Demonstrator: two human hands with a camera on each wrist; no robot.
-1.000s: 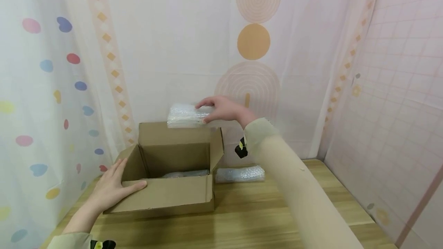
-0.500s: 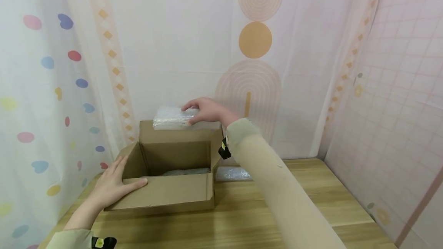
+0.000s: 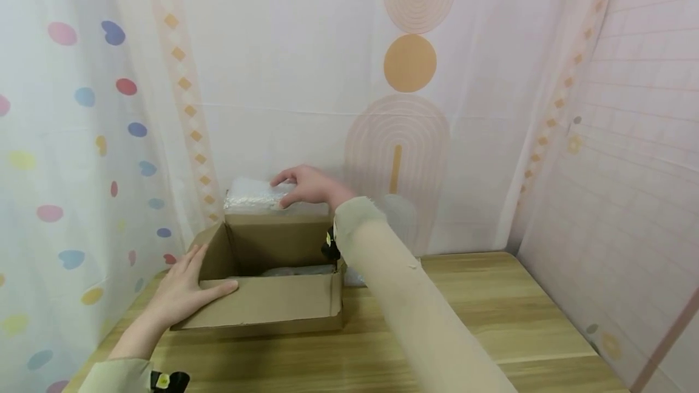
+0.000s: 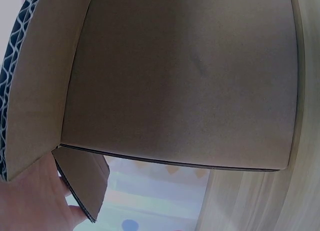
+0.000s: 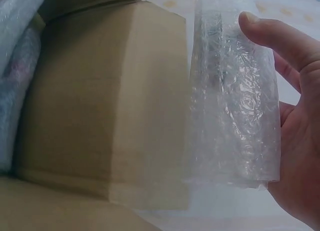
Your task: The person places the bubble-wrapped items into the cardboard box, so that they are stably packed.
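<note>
Bubble-wrap packet (image 3: 252, 194) gripped by right hand (image 3: 306, 186) above cardboard box (image 3: 273, 305) rear edge, left hand (image 3: 182, 290) fingers flat on front flap.

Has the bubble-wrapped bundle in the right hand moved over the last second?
Yes. The bubble-wrapped bundle in the right hand has shifted left along the cardboard box's back flap, from its right end towards its left end.

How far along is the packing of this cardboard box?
Partly done. One bubble-wrapped bundle already lies inside the open brown cardboard box. The right hand holds a second clear bubble-wrap bundle above the rear flap, not yet inside. The left hand steadies the box. All flaps are open.
</note>
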